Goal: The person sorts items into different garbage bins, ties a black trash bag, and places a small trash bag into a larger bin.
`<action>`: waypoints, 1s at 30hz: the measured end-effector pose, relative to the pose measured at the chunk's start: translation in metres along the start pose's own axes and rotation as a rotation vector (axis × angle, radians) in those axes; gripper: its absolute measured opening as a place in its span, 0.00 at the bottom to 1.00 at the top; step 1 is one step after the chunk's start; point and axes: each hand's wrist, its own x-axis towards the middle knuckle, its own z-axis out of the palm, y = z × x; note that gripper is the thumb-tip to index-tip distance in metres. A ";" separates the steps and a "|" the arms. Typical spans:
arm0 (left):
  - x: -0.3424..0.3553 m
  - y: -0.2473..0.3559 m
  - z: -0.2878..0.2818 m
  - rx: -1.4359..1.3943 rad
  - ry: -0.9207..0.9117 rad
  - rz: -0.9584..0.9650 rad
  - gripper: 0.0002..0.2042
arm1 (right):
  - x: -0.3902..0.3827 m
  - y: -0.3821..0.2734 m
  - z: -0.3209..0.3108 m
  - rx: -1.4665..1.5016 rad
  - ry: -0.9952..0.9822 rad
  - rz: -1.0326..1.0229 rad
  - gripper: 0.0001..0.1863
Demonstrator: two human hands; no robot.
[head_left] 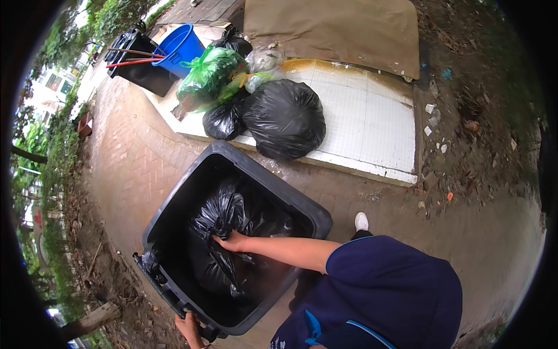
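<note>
A large black wheeled bin [156, 224] stands open in front of me, tilted in view. Inside it lies a black garbage bag [224, 209], its plastic gathered and creased near the top. My right hand [232, 241] reaches down into the bin, with its fingers closed on the bunched plastic of that bag. At the bin's near left corner, my left hand [188, 328] is wrapped round the bin handle [165, 294]. The bottom of the bag is lost in the dark of the bin.
Beyond the bin, a large black bag [285, 119], a smaller black bag [225, 121] and a green bag [212, 75] rest on a white tiled slab [366, 125]. A blue bucket [179, 46] leans by another black bin [136, 52]. A brown board [331, 32] lies behind.
</note>
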 end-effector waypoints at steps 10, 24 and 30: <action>-0.027 0.112 0.108 0.008 -0.021 -0.043 0.04 | 0.024 -0.016 -0.154 0.109 0.132 -0.003 0.25; -0.143 0.262 0.347 -0.216 -0.244 -0.217 0.08 | 0.023 0.097 -0.365 0.249 0.751 0.470 0.34; -0.201 0.317 0.515 -0.294 -0.428 -0.342 0.10 | -0.005 0.158 -0.524 0.229 0.921 0.594 0.34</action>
